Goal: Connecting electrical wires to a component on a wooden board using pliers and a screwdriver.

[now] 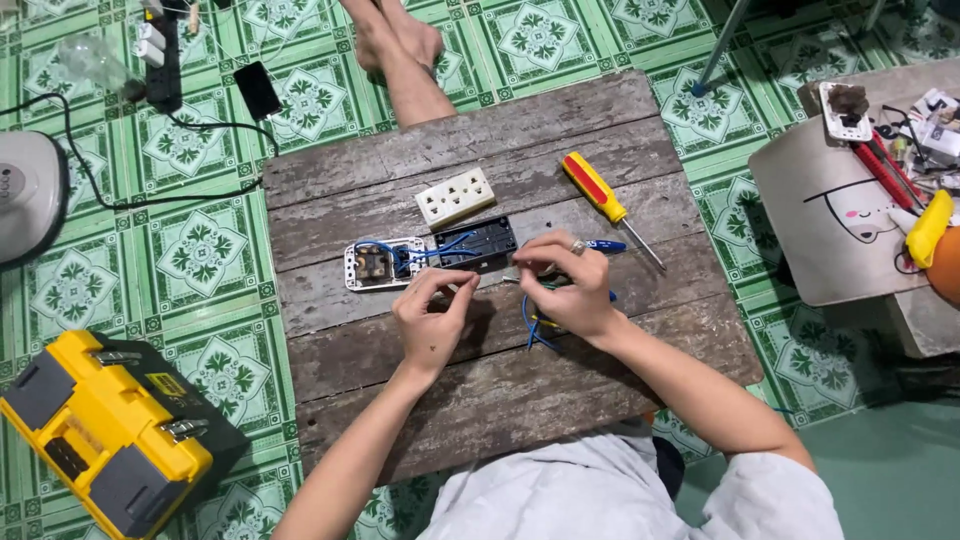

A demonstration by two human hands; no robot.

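Observation:
On a weathered wooden board [560,370], my left hand [432,318] pinches the end of a thin wire between thumb and fingers. My right hand [570,285] is closed around a small tool and a bundle of blue and yellow wires [532,328] hanging beneath it. Just beyond my hands lie a black socket module [476,243] and a white switch frame [372,264], joined by blue wires. A cream multi-socket faceplate [455,196] lies farther back. A screwdriver [607,205] with a red and yellow handle rests to the right.
A yellow and grey toolbox [105,430] sits on the green patterned floor tiles at lower left. Another person's bare feet [400,45] are at the board's far edge. A black phone [258,90], a power strip and a white appliance lie left. A small table with tools stands right.

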